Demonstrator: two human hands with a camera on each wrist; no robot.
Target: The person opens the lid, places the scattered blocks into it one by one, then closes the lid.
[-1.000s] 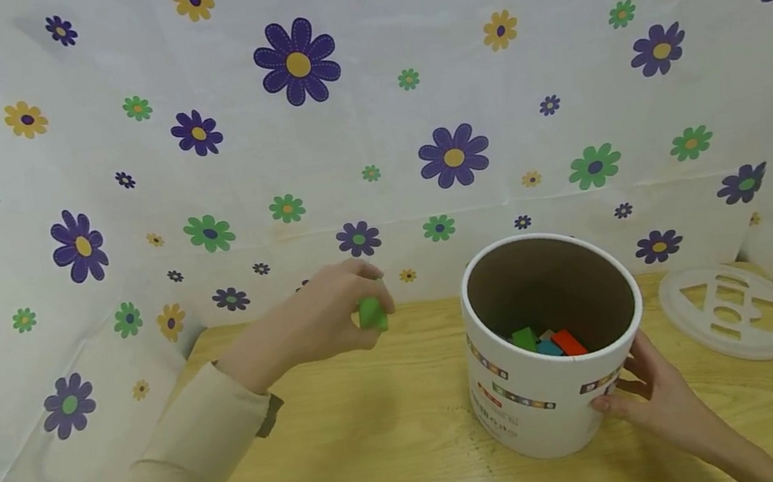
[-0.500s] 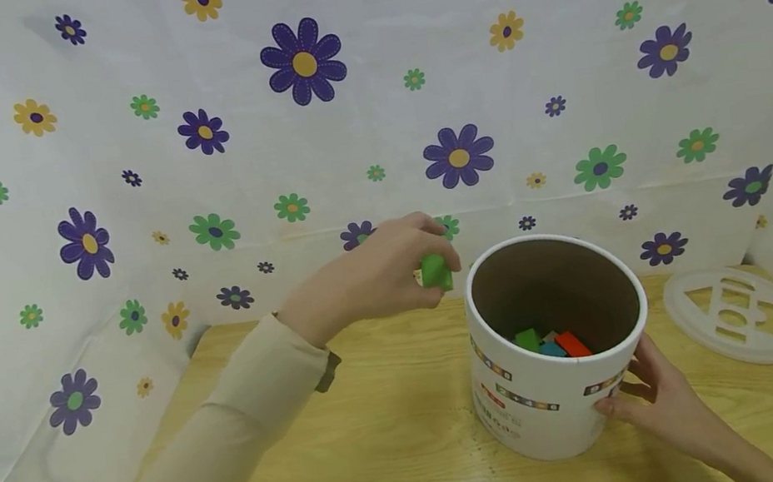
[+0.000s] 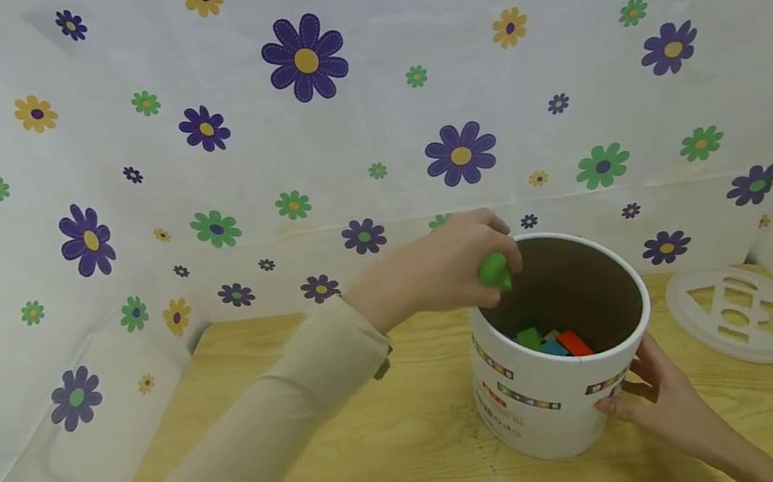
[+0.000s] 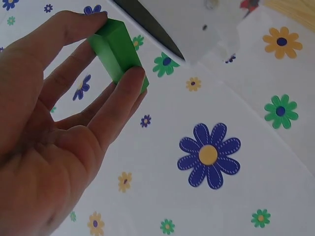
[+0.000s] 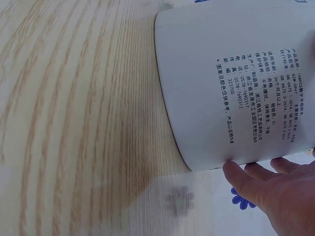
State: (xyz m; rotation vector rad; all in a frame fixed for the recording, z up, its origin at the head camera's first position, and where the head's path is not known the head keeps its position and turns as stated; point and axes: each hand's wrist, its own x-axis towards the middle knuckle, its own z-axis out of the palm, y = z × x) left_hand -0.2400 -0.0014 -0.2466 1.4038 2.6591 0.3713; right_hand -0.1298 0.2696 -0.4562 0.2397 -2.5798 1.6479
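Note:
My left hand (image 3: 454,265) pinches a green toy block (image 4: 117,51) between thumb and fingertips. In the head view, hand and block overlap the left part of the rim of a round white bucket (image 3: 535,411). Inside the bucket lie several blocks, among them a green block (image 3: 529,339), a blue block (image 3: 554,348) and a red block (image 3: 574,343). My right hand (image 3: 658,400) holds the bucket's right side, thumb on the front wall and fingers spread behind. The right wrist view shows printed text on the bucket wall, with the fingertips of the right hand (image 5: 275,189) against it.
A white round lid (image 3: 743,315) with cut-out shapes lies on the wooden table (image 3: 388,443), right of the bucket. A white cloth with flower prints (image 3: 245,112) hangs behind and on both sides of the table.
My left hand has carried the green block rightward, from over the table to the bucket's rim. The right hand and the bucket have stayed in place.

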